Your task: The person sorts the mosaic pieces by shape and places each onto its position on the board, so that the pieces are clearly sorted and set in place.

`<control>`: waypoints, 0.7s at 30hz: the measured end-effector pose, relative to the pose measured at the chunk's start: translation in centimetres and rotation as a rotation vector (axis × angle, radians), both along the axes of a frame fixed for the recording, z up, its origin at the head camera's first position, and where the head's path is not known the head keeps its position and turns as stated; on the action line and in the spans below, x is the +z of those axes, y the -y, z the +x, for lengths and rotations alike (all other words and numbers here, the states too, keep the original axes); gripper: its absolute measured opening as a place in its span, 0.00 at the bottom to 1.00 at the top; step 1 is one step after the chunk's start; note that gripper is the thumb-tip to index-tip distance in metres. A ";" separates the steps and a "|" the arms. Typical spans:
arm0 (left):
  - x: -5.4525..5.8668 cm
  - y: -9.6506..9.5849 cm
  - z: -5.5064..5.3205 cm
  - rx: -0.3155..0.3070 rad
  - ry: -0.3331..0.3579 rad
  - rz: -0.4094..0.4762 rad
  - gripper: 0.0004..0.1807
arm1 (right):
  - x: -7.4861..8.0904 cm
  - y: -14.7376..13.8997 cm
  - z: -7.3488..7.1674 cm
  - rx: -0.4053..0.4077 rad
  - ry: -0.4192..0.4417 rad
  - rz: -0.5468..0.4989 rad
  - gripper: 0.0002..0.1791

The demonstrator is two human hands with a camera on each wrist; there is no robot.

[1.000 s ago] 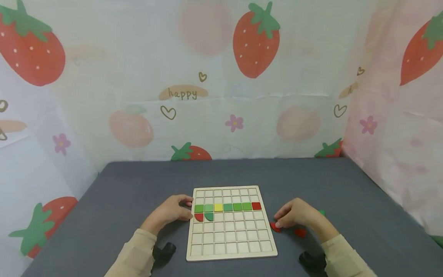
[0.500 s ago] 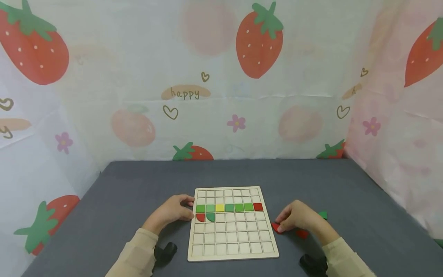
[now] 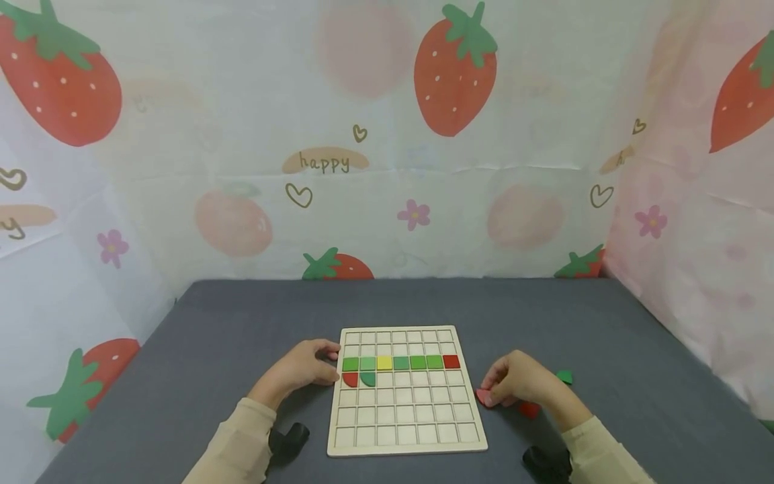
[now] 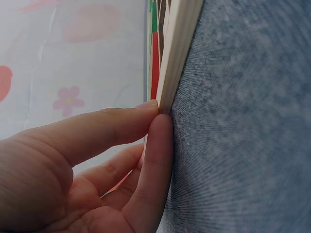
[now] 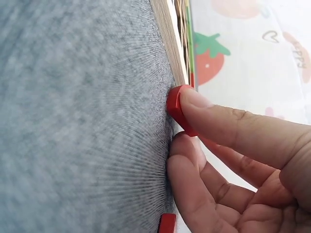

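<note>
The right hand (image 3: pixel 519 378) pinches a red piece (image 5: pixel 176 104) with its thumb and fingers, just beside the right edge of the board (image 3: pixel 406 417). The left hand (image 3: pixel 297 368), fingers loosely extended, touches the board's left edge. A second red block (image 3: pixel 529 409) lies near a green piece (image 3: pixel 565 377).

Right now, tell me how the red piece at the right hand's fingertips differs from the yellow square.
Colour: the red piece is red; the yellow square is yellow.
Place: the red piece is off the board, just beyond its right edge; the yellow square lies in a cell on it.
Contact: the right hand holds the red piece; no hand touches the yellow square.
Shared: both are small pieces.
</note>
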State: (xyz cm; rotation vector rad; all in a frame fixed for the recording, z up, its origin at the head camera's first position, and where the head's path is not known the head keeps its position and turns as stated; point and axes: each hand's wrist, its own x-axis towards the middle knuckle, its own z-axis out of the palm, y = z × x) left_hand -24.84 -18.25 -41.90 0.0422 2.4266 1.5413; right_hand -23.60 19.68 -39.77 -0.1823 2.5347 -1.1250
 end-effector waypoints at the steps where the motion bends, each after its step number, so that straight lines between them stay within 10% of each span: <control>1: 0.0 0.0 0.0 -0.006 -0.001 -0.002 0.32 | 0.0 0.0 0.0 -0.006 0.003 0.006 0.06; 21: 0.2 0.1 0.3 -0.008 0.004 0.003 0.32 | -0.2 -0.4 -0.1 -0.052 0.054 -0.089 0.06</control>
